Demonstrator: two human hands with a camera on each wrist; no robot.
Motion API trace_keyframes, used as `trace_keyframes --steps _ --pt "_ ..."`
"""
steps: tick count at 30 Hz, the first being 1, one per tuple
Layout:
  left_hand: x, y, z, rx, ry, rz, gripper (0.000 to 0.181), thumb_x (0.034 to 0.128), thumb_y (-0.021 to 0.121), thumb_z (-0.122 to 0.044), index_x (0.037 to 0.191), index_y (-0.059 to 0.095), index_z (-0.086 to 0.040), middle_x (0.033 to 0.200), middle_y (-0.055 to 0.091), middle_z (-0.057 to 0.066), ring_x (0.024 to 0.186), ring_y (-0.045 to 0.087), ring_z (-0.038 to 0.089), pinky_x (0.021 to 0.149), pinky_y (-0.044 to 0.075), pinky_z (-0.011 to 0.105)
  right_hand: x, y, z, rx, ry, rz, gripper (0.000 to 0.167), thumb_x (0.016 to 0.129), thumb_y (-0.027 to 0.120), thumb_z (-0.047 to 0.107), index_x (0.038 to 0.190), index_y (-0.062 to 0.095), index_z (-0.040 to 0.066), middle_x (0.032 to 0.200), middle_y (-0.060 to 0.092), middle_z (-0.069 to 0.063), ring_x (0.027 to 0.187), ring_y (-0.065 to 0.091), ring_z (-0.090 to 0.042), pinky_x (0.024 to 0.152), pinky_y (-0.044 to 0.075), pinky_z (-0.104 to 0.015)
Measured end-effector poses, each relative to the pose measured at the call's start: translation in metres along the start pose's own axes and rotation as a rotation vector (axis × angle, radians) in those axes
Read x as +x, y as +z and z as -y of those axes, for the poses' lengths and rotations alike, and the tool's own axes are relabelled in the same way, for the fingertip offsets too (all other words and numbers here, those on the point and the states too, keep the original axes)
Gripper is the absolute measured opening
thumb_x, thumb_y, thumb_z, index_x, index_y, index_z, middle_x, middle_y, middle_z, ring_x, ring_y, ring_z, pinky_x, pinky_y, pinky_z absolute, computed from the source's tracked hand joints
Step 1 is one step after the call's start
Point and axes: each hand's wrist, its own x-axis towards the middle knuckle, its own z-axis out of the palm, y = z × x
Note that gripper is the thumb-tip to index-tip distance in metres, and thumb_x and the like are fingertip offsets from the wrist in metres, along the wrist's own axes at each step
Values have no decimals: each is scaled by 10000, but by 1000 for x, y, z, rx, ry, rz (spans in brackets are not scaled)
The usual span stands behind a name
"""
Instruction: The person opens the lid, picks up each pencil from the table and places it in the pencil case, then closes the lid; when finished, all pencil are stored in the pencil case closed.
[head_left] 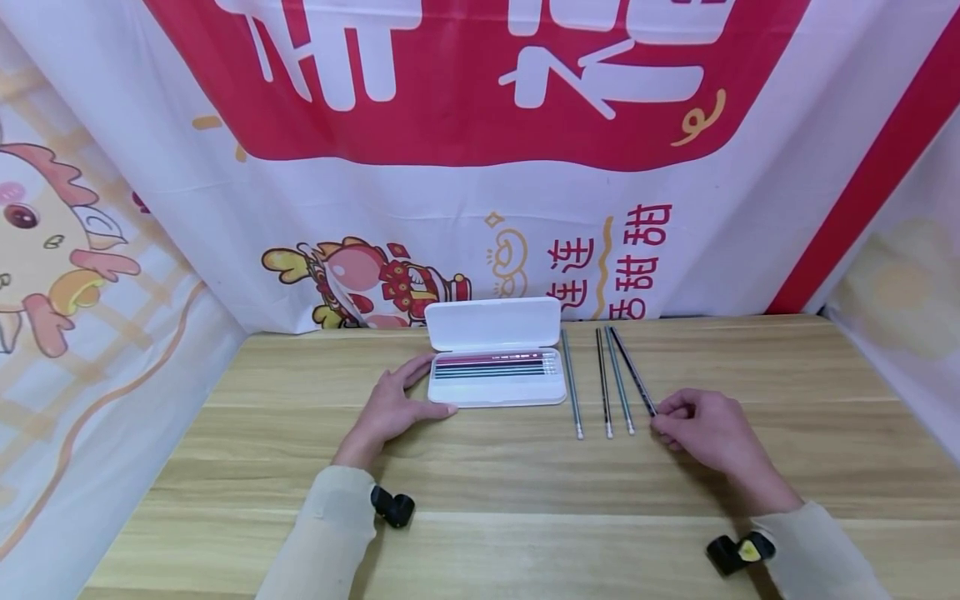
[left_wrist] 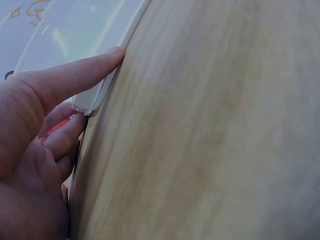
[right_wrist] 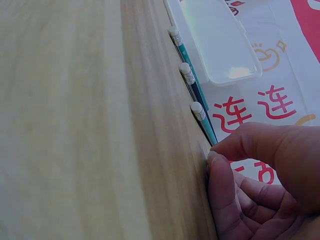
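A white pencil case (head_left: 498, 392) lies with its lid (head_left: 495, 325) raised at the back of the table, a row of pencils (head_left: 487, 367) inside. My left hand (head_left: 393, 406) grips its left end, thumb along the front edge and fingers at the side; the left wrist view shows this thumb (left_wrist: 80, 75) close up. Right of the case, my right hand (head_left: 705, 429) pinches the near end of a slanted dark pencil (head_left: 632, 369). Beside that one lie a teal pencil (head_left: 619, 379), a black pencil (head_left: 603, 383) and another teal pencil (head_left: 572, 383), white erasers facing me.
The wooden table (head_left: 525, 483) stretches in front of both arms. Behind it hangs a printed cloth (head_left: 450, 200) that reaches down to the back edge. Another patterned cloth (head_left: 112, 333) borders the left side.
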Motion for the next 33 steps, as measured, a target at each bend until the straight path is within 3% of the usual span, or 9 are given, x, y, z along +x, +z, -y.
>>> trace_keyframes --steps 15,26,33 --pt "1 0 0 -5 4 0 940 825 947 -386 1631 467 -331 1729 431 -3 1699 44 407 1350 -50 692 -3 1 1 47 -2 -20 254 985 731 177 1143 719 -22 951 770 -117 760 712 -146 658 636 -273" --pt "2 0 0 -3 3 2 948 824 945 -392 1636 461 -321 1729 430 -4 1700 46 399 1354 -50 683 -2 -3 3 112 43 5 268 1016 699 170 1217 688 -7 1064 748 -163 837 717 -192 737 667 -314" --pt "2 0 0 4 -2 4 949 822 946 -392 1635 462 -323 1733 425 -3 1698 52 407 1350 -41 693 -5 -12 5 158 2 30 313 1022 682 176 1267 672 -19 1110 730 -164 897 718 -200 745 658 -287"
